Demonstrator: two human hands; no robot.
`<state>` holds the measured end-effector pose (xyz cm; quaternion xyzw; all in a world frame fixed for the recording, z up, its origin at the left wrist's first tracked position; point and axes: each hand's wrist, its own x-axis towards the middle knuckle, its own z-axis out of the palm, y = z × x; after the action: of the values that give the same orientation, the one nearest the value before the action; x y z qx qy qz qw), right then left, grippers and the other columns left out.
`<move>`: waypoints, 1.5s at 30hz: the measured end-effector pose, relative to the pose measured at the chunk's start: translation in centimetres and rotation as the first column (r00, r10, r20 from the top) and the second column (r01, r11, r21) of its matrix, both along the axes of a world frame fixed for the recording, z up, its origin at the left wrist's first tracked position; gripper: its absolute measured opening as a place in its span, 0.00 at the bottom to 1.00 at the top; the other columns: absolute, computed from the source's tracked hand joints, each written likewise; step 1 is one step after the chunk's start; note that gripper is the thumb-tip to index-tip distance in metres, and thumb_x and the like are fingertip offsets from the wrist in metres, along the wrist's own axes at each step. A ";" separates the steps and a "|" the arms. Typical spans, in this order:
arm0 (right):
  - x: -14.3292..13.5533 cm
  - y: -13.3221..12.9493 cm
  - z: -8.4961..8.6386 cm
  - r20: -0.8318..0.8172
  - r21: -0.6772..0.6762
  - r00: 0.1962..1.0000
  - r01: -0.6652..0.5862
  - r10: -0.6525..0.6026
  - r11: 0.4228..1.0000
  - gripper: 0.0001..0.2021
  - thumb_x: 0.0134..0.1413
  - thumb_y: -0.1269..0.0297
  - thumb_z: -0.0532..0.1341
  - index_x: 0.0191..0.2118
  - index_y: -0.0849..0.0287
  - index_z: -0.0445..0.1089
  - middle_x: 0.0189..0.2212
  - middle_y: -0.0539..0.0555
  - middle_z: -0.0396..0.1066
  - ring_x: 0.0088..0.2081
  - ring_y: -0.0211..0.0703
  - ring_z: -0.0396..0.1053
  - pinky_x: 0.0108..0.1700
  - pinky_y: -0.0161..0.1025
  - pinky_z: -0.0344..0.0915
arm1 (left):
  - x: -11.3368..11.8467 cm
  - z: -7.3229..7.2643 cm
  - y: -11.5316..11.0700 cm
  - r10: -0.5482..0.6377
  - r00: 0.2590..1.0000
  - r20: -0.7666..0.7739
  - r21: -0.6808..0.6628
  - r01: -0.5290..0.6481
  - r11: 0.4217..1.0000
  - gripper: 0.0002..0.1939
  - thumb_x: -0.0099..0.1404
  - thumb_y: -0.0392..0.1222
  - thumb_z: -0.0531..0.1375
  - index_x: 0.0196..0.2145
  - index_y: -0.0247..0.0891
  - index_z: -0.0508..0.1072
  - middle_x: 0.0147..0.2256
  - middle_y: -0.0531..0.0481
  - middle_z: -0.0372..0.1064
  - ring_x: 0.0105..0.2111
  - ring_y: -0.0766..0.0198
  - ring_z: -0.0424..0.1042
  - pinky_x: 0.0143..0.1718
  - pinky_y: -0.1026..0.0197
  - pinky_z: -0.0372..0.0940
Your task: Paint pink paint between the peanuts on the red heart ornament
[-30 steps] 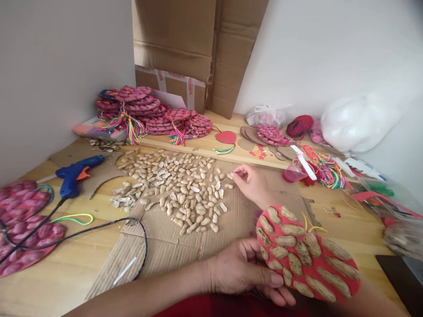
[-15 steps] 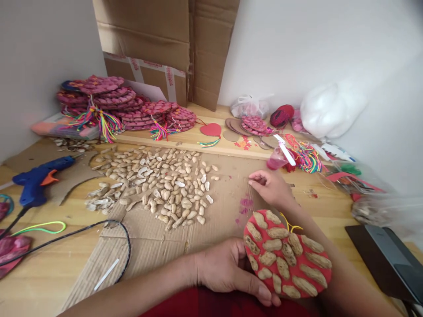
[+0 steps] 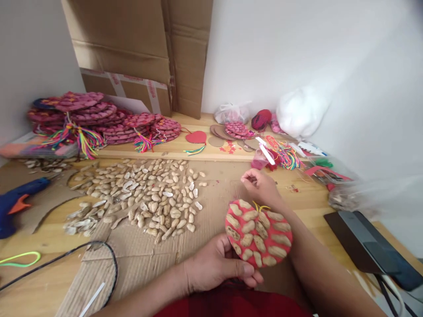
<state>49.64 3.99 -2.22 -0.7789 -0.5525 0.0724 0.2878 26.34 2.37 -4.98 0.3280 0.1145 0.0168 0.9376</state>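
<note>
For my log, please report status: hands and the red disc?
Left hand grips red disc. Right hand pinched shut beyond it, contents unclear. Peanut pile lies left, apart.

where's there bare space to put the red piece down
Bare cardboard lies between the peanut pile and the left hand. Bare wood shows between the right hand and the dark tablet. The back shelf is crowded.

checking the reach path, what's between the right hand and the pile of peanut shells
In the head view, only bare brown cardboard sheet separates the right hand from the pile of peanut shells.
</note>
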 end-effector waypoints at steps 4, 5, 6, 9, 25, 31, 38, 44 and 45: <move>0.9 -2.9 3.7 -0.008 0.163 0.990 0.138 -0.139 0.977 0.15 0.60 0.50 0.58 0.32 0.56 0.71 0.26 0.50 0.72 0.28 0.38 0.67 0.32 0.37 0.62 | 0.2 -0.1 -0.2 0.187 0.981 -0.052 -0.026 -0.189 0.982 0.22 0.50 0.43 0.77 0.40 0.33 0.77 0.31 0.48 0.79 0.28 0.68 0.78 0.29 0.70 0.70; 1.4 -3.4 4.6 -0.008 0.195 0.984 0.175 -0.177 0.965 0.16 0.60 0.49 0.58 0.31 0.56 0.71 0.25 0.50 0.71 0.27 0.39 0.67 0.32 0.37 0.62 | 0.3 -0.1 -0.3 0.215 0.975 -0.063 -0.033 -0.217 0.976 0.23 0.49 0.42 0.78 0.40 0.33 0.77 0.32 0.48 0.78 0.28 0.67 0.78 0.29 0.69 0.70; 2.2 -3.7 5.4 -0.008 0.219 0.977 0.208 -0.211 0.953 0.17 0.60 0.48 0.58 0.31 0.56 0.70 0.25 0.50 0.71 0.27 0.39 0.67 0.33 0.38 0.62 | 0.3 -0.1 -0.3 0.231 0.970 -0.075 -0.038 -0.234 0.971 0.23 0.49 0.41 0.78 0.39 0.33 0.76 0.33 0.48 0.78 0.29 0.66 0.79 0.29 0.69 0.71; 4.9 -3.1 6.6 -0.006 0.253 0.958 0.277 -0.285 0.927 0.14 0.57 0.50 0.60 0.40 0.55 0.71 0.35 0.53 0.76 0.36 0.44 0.72 0.40 0.41 0.66 | 0.3 -0.1 -0.2 0.252 0.962 -0.109 -0.042 -0.258 0.965 0.23 0.49 0.39 0.78 0.39 0.32 0.75 0.33 0.47 0.78 0.29 0.66 0.79 0.30 0.68 0.72; 8.2 4.3 3.3 0.051 -0.030 0.947 0.320 -0.318 0.947 0.23 0.61 0.53 0.62 0.57 0.58 0.66 0.53 0.58 0.70 0.52 0.49 0.70 0.55 0.56 0.68 | 0.2 0.2 -0.1 0.272 0.948 -0.168 -0.043 -0.282 0.958 0.24 0.46 0.39 0.79 0.38 0.32 0.75 0.32 0.48 0.77 0.28 0.67 0.77 0.29 0.68 0.71; 7.6 3.9 3.6 0.022 -0.002 0.947 0.321 -0.321 0.947 0.30 0.51 0.56 0.69 0.59 0.57 0.64 0.53 0.60 0.71 0.53 0.53 0.71 0.57 0.57 0.67 | 0.2 -0.2 -0.1 0.205 0.970 -0.130 0.030 -0.203 0.979 0.24 0.47 0.41 0.79 0.38 0.32 0.76 0.32 0.48 0.79 0.29 0.66 0.79 0.30 0.67 0.72; 4.9 -0.1 4.4 -0.017 -0.002 0.970 0.244 -0.244 0.970 0.39 0.41 0.57 0.71 0.61 0.55 0.62 0.55 0.61 0.71 0.54 0.58 0.71 0.56 0.57 0.67 | 0.0 0.2 -0.1 0.064 0.992 -0.110 0.113 -0.052 0.992 0.20 0.53 0.46 0.75 0.36 0.33 0.73 0.26 0.47 0.79 0.21 0.72 0.74 0.22 0.73 0.67; 2.7 -3.5 4.1 -0.005 -0.007 0.973 0.232 -0.232 0.973 0.38 0.41 0.54 0.71 0.61 0.54 0.62 0.56 0.61 0.71 0.57 0.60 0.69 0.58 0.59 0.65 | 0.2 0.5 0.0 0.323 0.936 -0.142 0.112 -0.308 0.945 0.22 0.51 0.42 0.77 0.38 0.35 0.71 0.28 0.53 0.77 0.24 0.68 0.77 0.23 0.71 0.70; 2.5 -3.9 3.9 0.000 -0.003 0.972 0.234 -0.234 0.972 0.38 0.42 0.54 0.70 0.61 0.53 0.62 0.57 0.61 0.70 0.57 0.61 0.69 0.58 0.59 0.65 | 0.3 0.5 0.1 0.374 0.914 -0.156 0.109 -0.360 0.926 0.22 0.51 0.41 0.77 0.38 0.35 0.72 0.28 0.53 0.77 0.25 0.68 0.77 0.24 0.71 0.71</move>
<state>52.13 0.09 1.71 -0.8391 -0.4566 0.0387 0.2932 26.63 2.44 -4.45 0.3372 0.2548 0.1684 0.8905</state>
